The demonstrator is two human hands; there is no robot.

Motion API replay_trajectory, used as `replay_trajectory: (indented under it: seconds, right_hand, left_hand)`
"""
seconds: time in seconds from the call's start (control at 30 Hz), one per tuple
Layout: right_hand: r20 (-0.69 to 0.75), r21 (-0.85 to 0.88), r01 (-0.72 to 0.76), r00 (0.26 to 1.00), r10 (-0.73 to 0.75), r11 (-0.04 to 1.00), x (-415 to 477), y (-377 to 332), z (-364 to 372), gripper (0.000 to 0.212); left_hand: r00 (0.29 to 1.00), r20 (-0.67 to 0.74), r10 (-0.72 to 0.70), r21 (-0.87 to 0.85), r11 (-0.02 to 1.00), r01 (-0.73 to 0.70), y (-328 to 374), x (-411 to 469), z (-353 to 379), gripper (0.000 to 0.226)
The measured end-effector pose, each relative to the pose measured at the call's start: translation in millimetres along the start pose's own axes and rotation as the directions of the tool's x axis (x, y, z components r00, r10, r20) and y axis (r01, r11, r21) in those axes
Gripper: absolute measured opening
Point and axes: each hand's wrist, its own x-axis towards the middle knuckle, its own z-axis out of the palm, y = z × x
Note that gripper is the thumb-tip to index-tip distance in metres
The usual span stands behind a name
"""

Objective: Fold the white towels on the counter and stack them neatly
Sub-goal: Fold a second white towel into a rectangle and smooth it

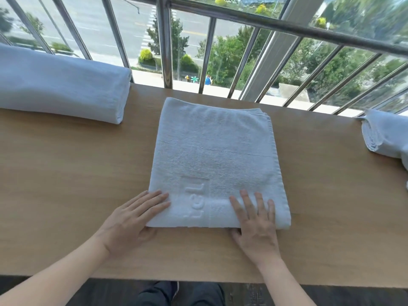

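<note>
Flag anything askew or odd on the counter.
Minor only. The centre towel has its layers fanned out, not flush, at the far right corner. The right-hand towel is a loose bundle at the counter's end, not yet folded flat. No spills or damage visible.

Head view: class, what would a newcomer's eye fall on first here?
A folded towel lies in the middle of the counter, the left hand and right hand flat on its near edge. A left bundle and a right bundle of white cloth flank it; metal bars stand behind.
</note>
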Motion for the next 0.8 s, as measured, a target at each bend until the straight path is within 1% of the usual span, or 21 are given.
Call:
replay_trajectory:
  seconds: [0.07,0.13,0.2,0.3,0.4,0.43,0.5,0.6,0.67,0.73,0.77,0.8]
  right_hand:
    - [-0.052,0.008,-0.014,0.999,0.014,1.0,6.3,-4.7,-6.5,0.086]
    - [-0.095,0.042,-0.047,0.994,0.051,0.998,11.2,-7.4,-18.2,0.074]
    - [-0.112,0.105,-0.076,0.99,0.088,0.992,14.1,-6.8,-29.8,0.066]
    - [-0.064,0.176,-0.079,0.994,0.092,0.981,20.0,-1.8,-52.0,0.057]
    - [0.051,0.243,-0.092,0.995,0.082,0.966,35.0,11.5,-77.5,0.053]
    - [0.089,0.28,-0.096,0.993,0.074,0.955,39.7,16.1,-87.3,0.051]
    - [0.135,0.316,-0.094,0.989,0.053,0.944,48.9,24.8,-106.9,0.049]
    - [0.212,0.307,-0.092,0.977,0.026,0.947,67.4,38.8,-132.9,0.045]
    - [0.254,0.325,-0.121,0.967,0.037,0.938,83.9,47.3,-147.6,0.042]
    - [0.263,0.338,-0.127,0.964,0.036,0.933,100.3,53.4,-158.1,0.038]
    - [0.258,0.333,-0.113,0.966,0.025,0.936,108.5,55.6,-162.8,0.035]
    - [0.249,0.325,-0.095,0.968,0.012,0.941,117.6,58.3,-167.3,0.033]
  left_hand:
    - [1.0,0.014,-0.01,-0.022,1.0,0.01,-2.5,6.5,-4.4,0.064]
    - [0.998,0.031,-0.062,-0.075,0.995,0.064,-3.9,10.9,-8.9,0.072]
    - [0.992,0.033,-0.12,-0.137,0.983,0.123,-7.5,13.6,-13.7,0.072]
    - [0.985,-0.053,-0.162,-0.191,0.97,0.149,-18.2,27.7,-22.9,0.063]
    - [0.982,-0.079,-0.172,-0.253,0.956,0.147,-25.8,52.9,-34.5,0.076]
    - [0.982,-0.08,-0.169,-0.272,0.952,0.142,-28.1,60.4,-38.7,0.075]
    - [0.982,-0.092,-0.166,-0.297,0.946,0.132,-33.7,73.3,-45.2,0.066]
    - [0.972,-0.118,-0.205,-0.379,0.914,0.147,-41.2,87.7,-47.5,0.052]
    - [0.944,-0.136,-0.301,-0.473,0.857,0.205,-39.5,99.7,-49.9,0.044]
    - [0.878,-0.131,-0.46,-0.549,0.771,0.322,-41.4,113.6,-50.3,0.04]
    - [0.847,-0.131,-0.514,-0.568,0.74,0.361,-43.5,119.5,-49.2,0.039]
    - [0.83,-0.137,-0.541,-0.568,0.729,0.381,-45.5,125.1,-47.7,0.031]
